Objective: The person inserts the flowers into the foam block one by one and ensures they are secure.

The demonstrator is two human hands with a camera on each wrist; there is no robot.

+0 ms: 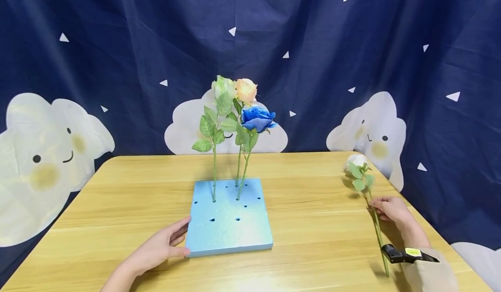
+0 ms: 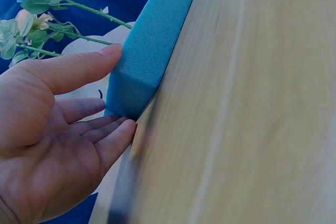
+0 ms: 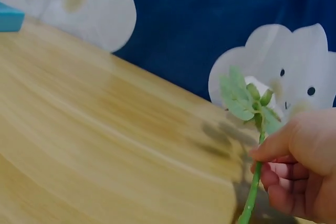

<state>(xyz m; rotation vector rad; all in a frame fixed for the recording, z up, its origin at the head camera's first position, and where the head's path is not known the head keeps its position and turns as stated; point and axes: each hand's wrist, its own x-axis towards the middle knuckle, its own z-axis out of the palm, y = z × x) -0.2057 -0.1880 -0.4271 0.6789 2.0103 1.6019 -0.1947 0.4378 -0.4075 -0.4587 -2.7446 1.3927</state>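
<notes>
A blue foam board (image 1: 231,235) dotted with small holes lies on the table. Three artificial flowers stand upright in it: a pale green-white rose (image 1: 224,87), a peach rose (image 1: 246,90) and a blue rose (image 1: 257,119). My left hand (image 1: 162,244) touches the board's left edge near its front corner, thumb and fingers spread apart and fairly straight. At the far right my right hand (image 1: 395,213) pinches the green stem (image 3: 254,190) of a white rose (image 1: 357,160) between thumb and fingers. That rose is held just over the table, its bloom pointing toward the back.
The light wooden table (image 1: 313,222) reaches back to a dark blue curtain (image 1: 305,31) printed with white clouds and triangles. A black strap device (image 1: 407,253) sits on my right wrist, over a pale sleeve (image 1: 430,274).
</notes>
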